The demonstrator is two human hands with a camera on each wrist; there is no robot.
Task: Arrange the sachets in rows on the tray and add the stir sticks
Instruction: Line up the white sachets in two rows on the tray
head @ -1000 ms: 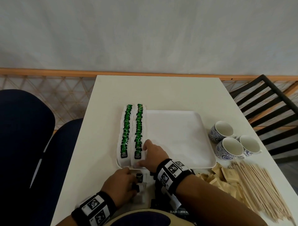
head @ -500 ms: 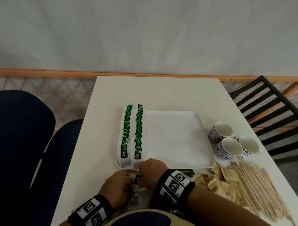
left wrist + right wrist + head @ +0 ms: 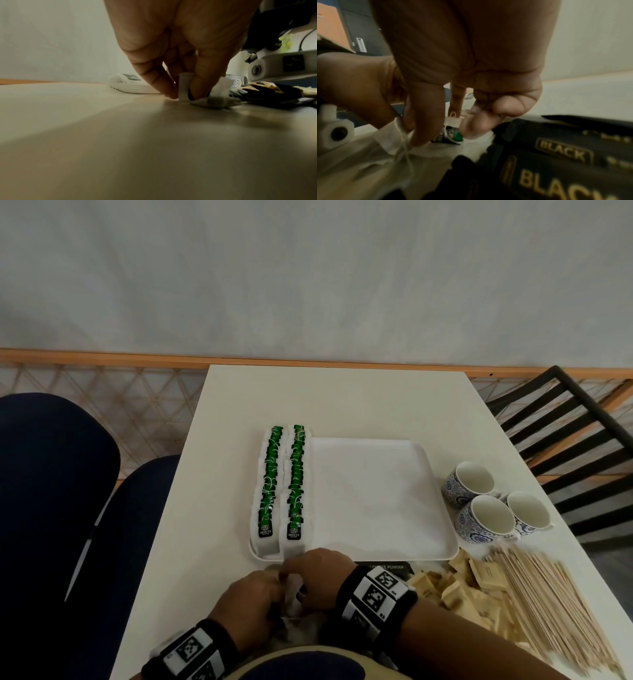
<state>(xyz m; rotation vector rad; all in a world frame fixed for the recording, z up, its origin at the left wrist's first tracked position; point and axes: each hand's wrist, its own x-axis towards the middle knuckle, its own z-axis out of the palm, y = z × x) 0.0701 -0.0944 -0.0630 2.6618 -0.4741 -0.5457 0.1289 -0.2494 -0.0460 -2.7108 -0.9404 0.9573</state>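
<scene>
White table [image 3: 335, 405], "GREEN TEA" sachets [image 3: 294, 484] on tray [image 3: 376, 494] — both grips pinching tea bags [image 3: 184, 86], "BLACK" packs [image 3: 556, 155].

Table [image 3: 335, 402]: smooth matt white top, faint sheen. Tray [image 3: 376, 494]: white, smooth, matt, plastic-looking. Tea sachets [image 3: 294, 481], left part of tray: thin white paper with glossy green-and-black tags. Cups [image 3: 486, 518], right of frame: glazed ceramic, blue pattern. Stir sticks [image 3: 555, 611], lower right: pale bare wood. Brown sachets [image 3: 459, 583]: matt paper. Black coffee packets [image 3: 556, 155]: satiny film, gold print.
</scene>
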